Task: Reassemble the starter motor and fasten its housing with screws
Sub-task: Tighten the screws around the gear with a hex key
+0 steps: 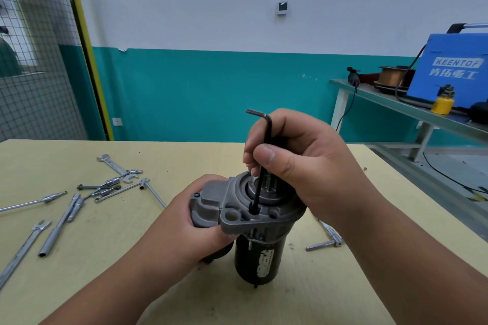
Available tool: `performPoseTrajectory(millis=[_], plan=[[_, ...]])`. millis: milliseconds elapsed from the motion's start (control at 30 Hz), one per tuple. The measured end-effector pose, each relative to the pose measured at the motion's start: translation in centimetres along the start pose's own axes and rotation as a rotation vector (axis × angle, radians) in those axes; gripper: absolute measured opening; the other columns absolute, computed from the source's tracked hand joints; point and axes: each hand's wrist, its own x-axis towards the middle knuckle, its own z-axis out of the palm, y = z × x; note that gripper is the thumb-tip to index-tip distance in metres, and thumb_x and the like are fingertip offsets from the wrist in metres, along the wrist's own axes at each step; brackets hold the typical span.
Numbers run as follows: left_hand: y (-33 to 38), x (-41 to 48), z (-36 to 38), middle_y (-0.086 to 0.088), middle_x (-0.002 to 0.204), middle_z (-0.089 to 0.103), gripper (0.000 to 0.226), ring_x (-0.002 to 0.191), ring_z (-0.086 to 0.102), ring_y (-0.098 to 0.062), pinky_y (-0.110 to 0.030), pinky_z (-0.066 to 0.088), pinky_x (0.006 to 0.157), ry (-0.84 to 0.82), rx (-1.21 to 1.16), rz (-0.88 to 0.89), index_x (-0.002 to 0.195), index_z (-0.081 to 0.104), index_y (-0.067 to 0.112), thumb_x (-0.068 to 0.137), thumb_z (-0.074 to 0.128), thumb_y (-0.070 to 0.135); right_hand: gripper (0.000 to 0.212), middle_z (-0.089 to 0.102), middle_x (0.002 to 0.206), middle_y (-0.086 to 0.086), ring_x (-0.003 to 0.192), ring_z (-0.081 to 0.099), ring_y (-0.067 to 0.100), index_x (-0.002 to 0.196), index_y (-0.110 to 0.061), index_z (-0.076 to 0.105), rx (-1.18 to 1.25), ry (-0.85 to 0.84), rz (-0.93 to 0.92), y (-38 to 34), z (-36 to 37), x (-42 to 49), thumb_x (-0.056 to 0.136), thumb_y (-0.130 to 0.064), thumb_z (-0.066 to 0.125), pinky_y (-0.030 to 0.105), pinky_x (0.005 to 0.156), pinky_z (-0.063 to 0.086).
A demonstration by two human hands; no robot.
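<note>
A pale yellow table (79,285) is seen before a wall painted white above and teal below. A wire-mesh partition (34,60) with a yellow post is set at ten o'clock. At two o'clock a grey side bench (390,99) carries a blue welding machine (449,68), a wire spool (393,75) and a yellow oil can (443,104).

In the head view, the starter motor (258,258) is stood upright on the table a little below the middle of the picture. Its black body is down and its grey cast housing (237,215) is on top.

The housing is gripped from nine o'clock by the left hand (190,227), whose fingers are curled round the side casting. A dark screw (196,194) is seen on that casting, just beside the fingers.

A black hex key (268,137) is pinched between thumb and fingers of the right hand (303,166), which is held above the motor at twelve o'clock. The long arm of the key is kept nearly upright. Its lower tip is set into a recess in the housing flange, and its short arm points toward nine o'clock.

At nine to ten o'clock from the motor, spanners (116,167), sockets and long socket wrenches (62,227) are scattered on the table. At three o'clock a chrome T-handle tool (327,239) lies partly hidden behind the right forearm.
</note>
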Motion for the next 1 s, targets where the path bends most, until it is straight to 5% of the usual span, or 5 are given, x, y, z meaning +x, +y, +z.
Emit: performPoseTrajectory(millis=[233,400,600,700,1000], plan=[[-0.12,0.02,0.04,0.012,0.113,0.076,0.063,0.107,0.071,-0.003,0.000,0.046,0.084,0.011,0.017,-0.008,0.116,0.066,0.049,0.061,0.086,0.074,0.029,0.072,0.101,-0.009,0.097,0.065,0.011,0.106,-0.024,0.078,-0.048,-0.067,-0.004,0.00,-0.67,-0.06,0.096,-0.018,0.052,0.026,0.086,0.051],[-0.02,0.02,0.04,0.005,0.112,0.076,0.061,0.104,0.073,-0.010,-0.009,0.052,0.088,-0.009,-0.008,-0.010,0.117,0.067,0.043,0.065,0.087,0.070,0.023,0.071,0.091,-0.005,0.087,0.065,0.011,0.107,-0.033,0.079,-0.010,-0.028,0.014,0.05,-0.30,0.03,0.094,-0.023,0.062,0.027,0.079,0.053],[-0.11,0.05,0.07,0.003,0.112,0.077,0.064,0.103,0.073,-0.011,-0.011,0.052,0.090,-0.008,-0.023,-0.018,0.116,0.067,0.043,0.063,0.087,0.074,0.031,0.065,0.080,0.005,0.074,0.067,0.013,0.094,-0.029,0.074,0.111,0.018,0.000,0.05,-0.01,0.18,0.085,0.000,0.070,0.025,0.073,0.055],[-0.27,0.06,0.00,0.003,0.110,0.077,0.067,0.102,0.073,-0.012,-0.014,0.054,0.091,-0.008,-0.015,-0.011,0.117,0.067,0.041,0.063,0.086,0.075,0.017,0.069,0.079,-0.001,0.073,0.067,0.013,0.089,-0.014,0.065,0.123,0.002,0.036,0.02,-0.11,0.24,0.084,0.001,0.069,0.026,0.072,0.055],[-0.16,-0.03,0.07,0.009,0.111,0.077,0.052,0.102,0.072,-0.006,-0.007,0.051,0.085,0.009,0.002,-0.007,0.113,0.067,0.050,0.066,0.087,0.061,0.015,0.070,0.087,-0.004,0.084,0.064,0.015,0.089,-0.023,0.076,0.058,-0.055,0.060,-0.11,-0.61,0.03,0.087,-0.020,0.062,0.027,0.077,0.051]])
